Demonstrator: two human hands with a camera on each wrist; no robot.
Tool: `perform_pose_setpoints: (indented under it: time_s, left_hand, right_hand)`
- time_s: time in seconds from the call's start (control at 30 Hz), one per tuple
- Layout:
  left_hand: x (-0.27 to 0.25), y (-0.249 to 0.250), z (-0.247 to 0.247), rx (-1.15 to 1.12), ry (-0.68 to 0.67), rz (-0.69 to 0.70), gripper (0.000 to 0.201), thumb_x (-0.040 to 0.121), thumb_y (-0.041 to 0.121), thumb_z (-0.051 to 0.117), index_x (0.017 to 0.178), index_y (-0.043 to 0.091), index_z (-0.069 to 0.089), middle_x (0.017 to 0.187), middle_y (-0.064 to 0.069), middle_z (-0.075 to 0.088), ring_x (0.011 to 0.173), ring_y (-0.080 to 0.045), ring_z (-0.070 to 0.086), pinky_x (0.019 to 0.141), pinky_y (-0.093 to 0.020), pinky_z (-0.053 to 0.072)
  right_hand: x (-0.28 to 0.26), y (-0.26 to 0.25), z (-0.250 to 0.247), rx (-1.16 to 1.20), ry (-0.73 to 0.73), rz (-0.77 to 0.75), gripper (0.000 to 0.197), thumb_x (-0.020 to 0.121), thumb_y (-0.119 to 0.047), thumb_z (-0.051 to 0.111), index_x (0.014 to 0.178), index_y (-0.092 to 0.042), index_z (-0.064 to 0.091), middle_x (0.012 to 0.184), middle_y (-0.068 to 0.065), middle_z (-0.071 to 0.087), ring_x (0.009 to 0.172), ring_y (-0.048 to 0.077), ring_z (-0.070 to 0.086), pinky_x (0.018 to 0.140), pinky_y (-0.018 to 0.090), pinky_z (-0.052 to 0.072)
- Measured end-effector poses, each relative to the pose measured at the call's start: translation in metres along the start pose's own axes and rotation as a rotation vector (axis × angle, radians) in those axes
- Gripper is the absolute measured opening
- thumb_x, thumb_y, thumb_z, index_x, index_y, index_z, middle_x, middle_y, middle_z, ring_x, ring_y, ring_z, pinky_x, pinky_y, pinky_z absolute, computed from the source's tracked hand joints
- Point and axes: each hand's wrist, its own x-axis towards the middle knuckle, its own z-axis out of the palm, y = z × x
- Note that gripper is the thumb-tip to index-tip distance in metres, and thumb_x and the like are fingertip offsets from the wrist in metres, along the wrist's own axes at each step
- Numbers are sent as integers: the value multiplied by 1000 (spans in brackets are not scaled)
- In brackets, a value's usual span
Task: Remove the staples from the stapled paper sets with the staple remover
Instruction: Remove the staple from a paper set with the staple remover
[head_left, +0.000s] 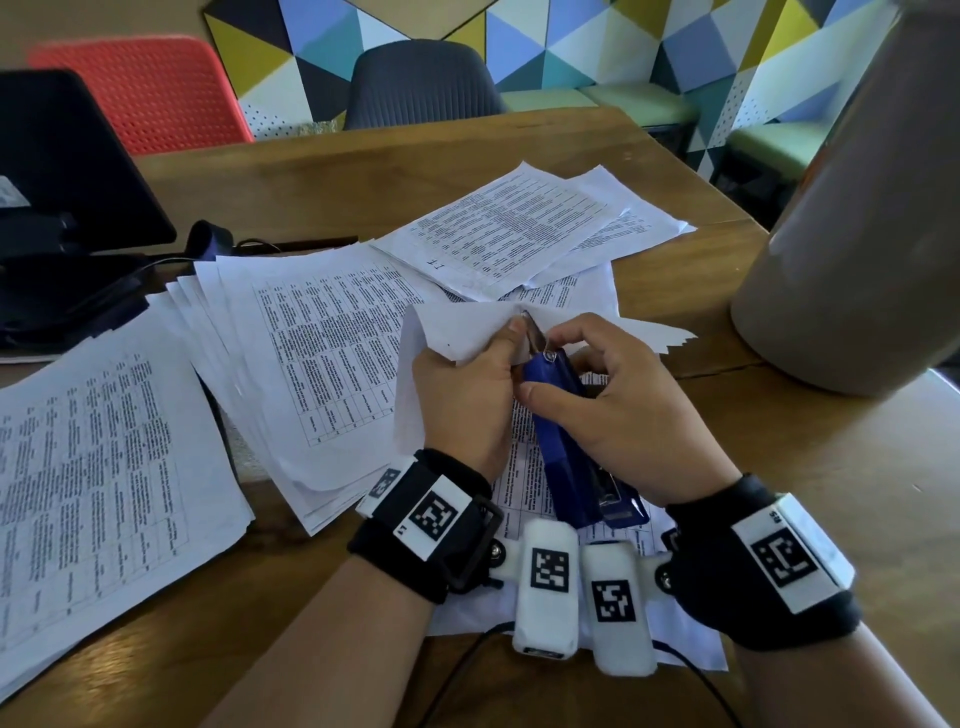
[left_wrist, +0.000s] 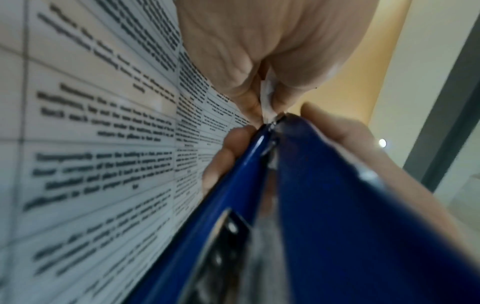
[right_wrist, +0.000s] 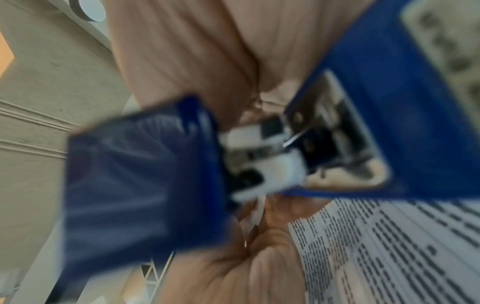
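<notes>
Wooden table (head_left: 519, 156), grained, brown, seam running across the near right side. Carries most of what is in view.

Large grey-brown cylindrical vessel (head_left: 841, 234) stands at the right, matte and smooth; well apart from the hands.

Black monitor (head_left: 67, 166) on its stand at far left, with dark cables beside it.

Loose printed sheets (head_left: 322, 364) fanned over the table middle and left: thin white paper, tables of small black text. Second heap (head_left: 524, 228) further back. Judged to be sets waiting or already done; cannot tell which.

Paper set (head_left: 457, 332) being worked, lifted off the table, its corner turned up toward the head camera. Probably raised so the stapled corner is clear of the table and the tool can reach it.

Blue stapler-shaped tool (head_left: 566, 441), glossy painted metal, long and wedge-like, serving as the staple remover. Its narrow metal tip meets the paper corner between the two hands. The staple itself is too small to make out.

Left hand (head_left: 467, 400): fingers curled, thumb and fingers pinching the corner of the paper set right beside the tool tip. The left wrist view shows the white edge squeezed between them. Judged a brace, keeping the corner taut.

Right hand (head_left: 613, 410): fingers wrapped over the tool's front part, thumb along its near side, clamped on it. Grip sits near the tip, probably for fine control when prying.
</notes>
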Motion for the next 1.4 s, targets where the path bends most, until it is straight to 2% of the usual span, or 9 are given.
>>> perform_pose_setpoints:
  time_s: [0.13, 0.23, 0.4, 0.57, 0.73, 0.93, 1.03, 1.23, 1.4]
  left_hand:
    - [3, -1, -1, -52, 10, -24, 16, 88, -11, 71, 93, 3, 75, 94, -17, 77, 87, -31, 74, 81, -49, 62]
    - [5, -1, -3, -76, -2, -41, 17, 88, -11, 70, 94, 4, 75, 91, -13, 77, 81, -23, 73, 71, -36, 62]
    - [6, 0, -3, -95, -20, -58, 17, 89, -11, 69, 84, 5, 74, 80, -11, 76, 72, -20, 73, 64, -32, 61]
    - [6, 0, -3, -139, -15, -62, 11, 86, -12, 71, 95, -7, 70, 80, -16, 73, 67, -23, 71, 60, -32, 60]
    - [9, -2, -5, -130, -27, -53, 13, 87, -9, 71, 100, -9, 69, 83, -22, 69, 66, -29, 67, 62, -37, 57]
    - [13, -7, -9, -129, -48, -63, 11, 87, -5, 73, 97, -6, 71, 87, -26, 68, 70, -32, 65, 69, -42, 54]
    - [14, -8, -10, -111, -53, -77, 12, 87, -1, 75, 97, -6, 71, 90, -29, 67, 68, -33, 65, 63, -41, 56]
    - [12, -6, -11, -61, -95, -89, 34, 92, 9, 73, 105, -19, 62, 83, -32, 62, 42, -27, 55, 45, -32, 48]
    - [9, -4, -8, -84, -32, -99, 18, 91, 3, 72, 102, -10, 68, 87, -30, 66, 55, -29, 62, 44, -30, 49]
  right_hand:
    - [2, 1, 4, 83, 4, 9, 24, 86, -40, 76, 108, -33, 73, 90, 0, 77, 79, 22, 76, 78, 53, 63]
    - [0, 0, 4, 252, -43, 51, 10, 99, -22, 69, 106, -25, 75, 87, 16, 76, 68, 30, 76, 73, 62, 63]
    - [-1, -6, 2, 394, -82, 109, 21, 102, -13, 64, 122, -20, 64, 83, 26, 73, 66, 38, 72, 64, 51, 63]
    - [-2, -11, 0, 469, -100, 124, 25, 102, -10, 62, 123, -22, 69, 89, 37, 66, 68, 42, 67, 57, 45, 62]
    - [-1, -11, 2, 526, -96, 148, 24, 102, -9, 63, 122, -20, 71, 84, 25, 69, 68, 42, 65, 54, 42, 62]
    - [-2, -12, 1, 539, -96, 158, 23, 102, -10, 63, 116, -25, 73, 92, 32, 71, 68, 40, 67, 56, 41, 63]
    - [-1, -12, 1, 554, -93, 156, 22, 102, -10, 63, 117, -22, 72, 93, 35, 70, 68, 40, 67, 56, 42, 62]
    - [0, -10, -1, 609, -86, 173, 24, 101, -9, 63, 124, -15, 70, 89, 26, 70, 71, 42, 67, 55, 41, 63]
    - [0, -8, 1, 561, -71, 162, 31, 101, -10, 64, 132, -15, 67, 91, 27, 70, 72, 40, 69, 58, 41, 63]
